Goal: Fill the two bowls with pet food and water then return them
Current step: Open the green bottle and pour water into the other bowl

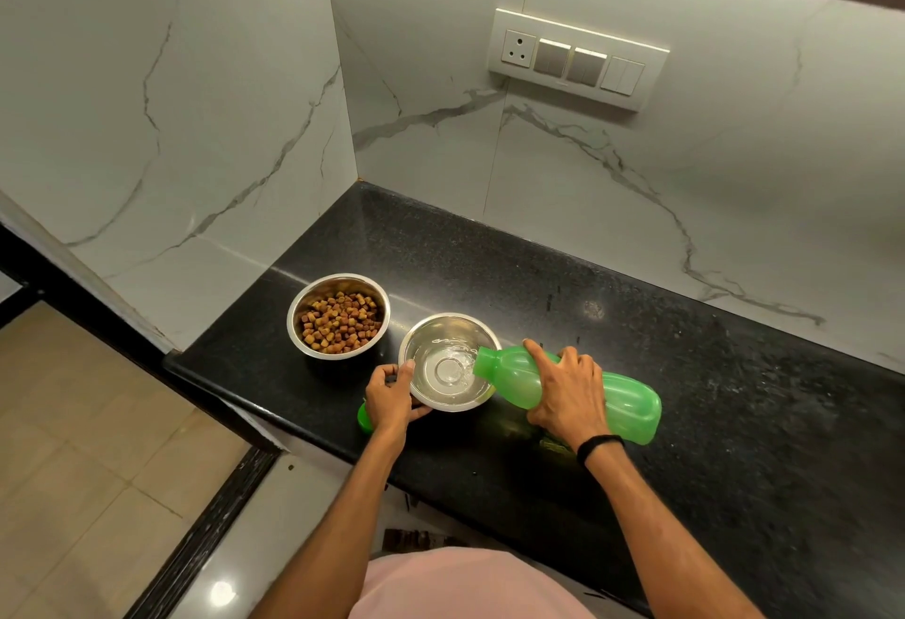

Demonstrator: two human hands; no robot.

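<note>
Two steel bowls stand on the black counter (pixel 685 398). The left bowl (pixel 338 315) holds brown pet food pellets. The right bowl (pixel 449 361) has water in its bottom. My right hand (pixel 568 393) grips a green plastic bottle (pixel 622 400) tipped on its side, its open mouth over the right bowl's rim, water running out. My left hand (pixel 390 398) holds the near left rim of the water bowl. A green bottle cap (pixel 363 417) peeks out beside my left hand, whether held or lying on the counter I cannot tell.
White marble walls close the counter at the back and the left. A switch and socket panel (pixel 578 59) sits on the back wall. The counter's left end drops to a tiled floor (pixel 88 447). The counter stretches on to the right.
</note>
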